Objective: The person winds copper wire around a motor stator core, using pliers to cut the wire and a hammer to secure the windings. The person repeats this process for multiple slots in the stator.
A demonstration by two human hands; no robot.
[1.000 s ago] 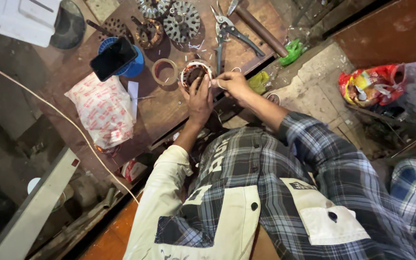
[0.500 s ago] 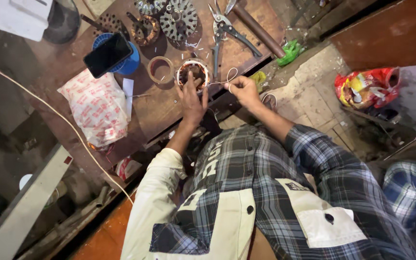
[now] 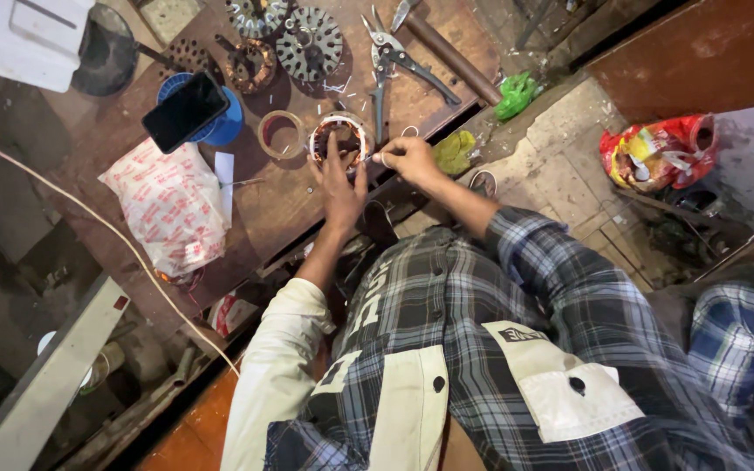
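Looking down past my checked shirt (image 3: 517, 349) and its cream sleeve (image 3: 281, 366), I have both arms stretched out to the worn brown wooden counter (image 3: 281, 209). My left hand (image 3: 340, 187) lies flat over the near rim of the small round motor stator with copper windings (image 3: 339, 138), its fingers (image 3: 332, 157) spread and pressing down so the ring cannot turn or slide. My right hand (image 3: 407, 160) sits just beside the stator on its right, fingers pressed together in a pinch on what looks like a fine wire or thin strip; it is too small to tell which. The stator rests on the counter, near its front edge, directly ahead of me.

To do this well, I judge the left palm should hold the ring steady while the right draws the strand taut and level, without kinking it or scraping the winding.

Left of the stator lies a tan ring of tape (image 3: 280, 133), and farther left a white plastic bag with red print (image 3: 172, 205). Beyond it a black phone (image 3: 185, 111) rests on a blue round lid (image 3: 224, 126). Farther back are grey metal shears (image 3: 390, 61), a wooden-handled hammer (image 3: 447, 52) and a slotted round metal rotor plate (image 3: 309, 44). Off the counter, on the stone floor to the right, lies a red snack packet (image 3: 656, 153).
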